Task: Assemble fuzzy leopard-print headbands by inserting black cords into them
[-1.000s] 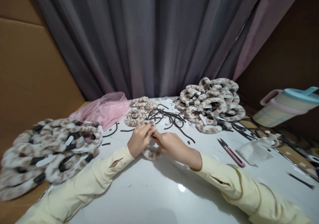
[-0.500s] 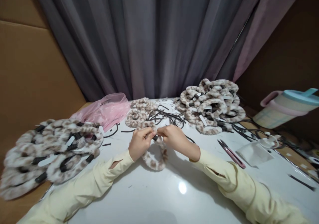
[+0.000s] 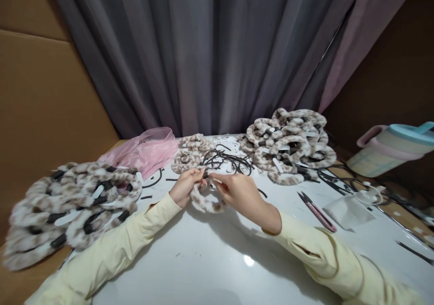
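Note:
A furry ring (image 3: pixel 207 204) in white with brown-grey spots hangs between my hands over the white table. My left hand (image 3: pixel 185 186) is closed on its upper left side, thumb and fingers pinching beside a small dark joint (image 3: pixel 205 175). From the other side my right hand (image 3: pixel 241 195) reaches in, its index finger stretched to that joint and the other fingers curled by the ring's right side. The right fingertips are partly hidden. Just behind the hands lie more spotted furry rings (image 3: pixel 186 157) and a tangle of black cords (image 3: pixel 228 160).
Piles of furry rings with white tags stand at left (image 3: pixel 84 201) and right (image 3: pixel 291 142). A pink plastic bag (image 3: pixel 145 149) lies behind the left pile. Pink-handled thread snips (image 3: pixel 317 211), a white pouch (image 3: pixel 349 210) and a lidded cup (image 3: pixel 386 149) are at right.
The ring has been raised and tilted, so its lower edge sits higher. My right hand has turned, its index finger now stretched to the dark joint. My left hand still holds the ring.

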Motion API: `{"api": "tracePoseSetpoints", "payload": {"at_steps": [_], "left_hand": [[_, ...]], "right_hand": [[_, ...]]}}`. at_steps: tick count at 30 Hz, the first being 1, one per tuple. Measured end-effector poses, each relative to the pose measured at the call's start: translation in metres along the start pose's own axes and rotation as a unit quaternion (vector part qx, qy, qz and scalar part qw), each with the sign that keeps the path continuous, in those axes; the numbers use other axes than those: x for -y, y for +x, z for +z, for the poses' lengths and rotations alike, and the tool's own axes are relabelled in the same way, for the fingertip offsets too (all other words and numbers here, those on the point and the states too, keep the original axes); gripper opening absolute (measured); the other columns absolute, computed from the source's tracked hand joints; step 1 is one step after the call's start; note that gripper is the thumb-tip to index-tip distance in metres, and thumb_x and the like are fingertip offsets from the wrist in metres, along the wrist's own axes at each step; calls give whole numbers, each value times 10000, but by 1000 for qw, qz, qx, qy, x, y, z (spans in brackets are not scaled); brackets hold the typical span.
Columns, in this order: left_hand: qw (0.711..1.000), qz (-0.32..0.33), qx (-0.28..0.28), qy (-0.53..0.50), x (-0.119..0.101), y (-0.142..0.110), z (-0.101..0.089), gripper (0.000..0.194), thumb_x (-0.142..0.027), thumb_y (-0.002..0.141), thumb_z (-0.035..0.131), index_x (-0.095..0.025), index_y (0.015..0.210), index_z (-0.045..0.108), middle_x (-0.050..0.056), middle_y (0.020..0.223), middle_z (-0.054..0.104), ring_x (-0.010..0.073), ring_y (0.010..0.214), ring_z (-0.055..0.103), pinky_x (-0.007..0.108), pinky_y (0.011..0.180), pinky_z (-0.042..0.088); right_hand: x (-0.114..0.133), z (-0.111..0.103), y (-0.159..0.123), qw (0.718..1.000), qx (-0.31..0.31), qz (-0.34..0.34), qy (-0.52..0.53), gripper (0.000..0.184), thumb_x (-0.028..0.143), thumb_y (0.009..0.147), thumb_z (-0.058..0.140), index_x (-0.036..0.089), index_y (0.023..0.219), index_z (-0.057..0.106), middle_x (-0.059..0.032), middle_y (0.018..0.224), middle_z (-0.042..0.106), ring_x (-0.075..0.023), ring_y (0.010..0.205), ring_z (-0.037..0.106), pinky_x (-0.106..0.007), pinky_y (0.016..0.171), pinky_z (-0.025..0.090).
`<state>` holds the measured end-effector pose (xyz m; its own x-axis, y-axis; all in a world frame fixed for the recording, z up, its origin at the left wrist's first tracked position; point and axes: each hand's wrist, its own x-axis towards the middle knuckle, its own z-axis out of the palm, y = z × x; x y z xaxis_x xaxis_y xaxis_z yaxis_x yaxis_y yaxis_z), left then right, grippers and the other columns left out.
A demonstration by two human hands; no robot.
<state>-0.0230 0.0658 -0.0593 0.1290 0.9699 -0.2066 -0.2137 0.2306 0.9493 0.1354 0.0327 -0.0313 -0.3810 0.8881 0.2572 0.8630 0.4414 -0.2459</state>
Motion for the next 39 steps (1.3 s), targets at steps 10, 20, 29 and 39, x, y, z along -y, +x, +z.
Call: {"api": "tracePoseSetpoints", "payload": {"at_steps": [10, 20, 29, 39], "left_hand": [[985, -92, 5, -143, -26, -5, 2, 233, -58, 886, 386, -130, 687, 482, -39, 481, 458, 30, 350, 414, 101, 366, 354], [980, -112, 21, -165, -24, -1, -3, 198, -57, 848, 469, -129, 664, 489, -34, 490, 465, 30, 346, 384, 111, 366, 362], [969, -156, 70, -180, -26, -16, 8, 232, -90, 857, 469, -123, 628, 489, -34, 466, 423, 50, 369, 381, 138, 381, 362], [970, -156, 53, -176, -37, -20, 8, 265, -101, 898, 361, -135, 662, 478, -37, 458, 421, 60, 352, 398, 140, 371, 357]], "right_hand": [[13, 25, -7, 989, 62, -12, -131, 555, 207, 858, 430, 230, 1399, 307, -64, 685, 703, -200, 583, 637, -246, 490, 252], [4, 36, 0, 997, 65, 15, -45, 426, 232, 910, 329, 223, 1335, 359, -67, 747, 699, -197, 619, 629, -258, 521, 266], [3, 39, 2, 998, -1, 47, 32, 301, 262, 926, 297, 177, 974, 582, -47, 682, 659, -159, 537, 562, -247, 500, 230], [2, 47, -9, 943, -27, 5, 332, 361, 227, 872, 361, 154, 1188, 520, 23, 580, 621, -110, 474, 492, -196, 535, 377]]}}
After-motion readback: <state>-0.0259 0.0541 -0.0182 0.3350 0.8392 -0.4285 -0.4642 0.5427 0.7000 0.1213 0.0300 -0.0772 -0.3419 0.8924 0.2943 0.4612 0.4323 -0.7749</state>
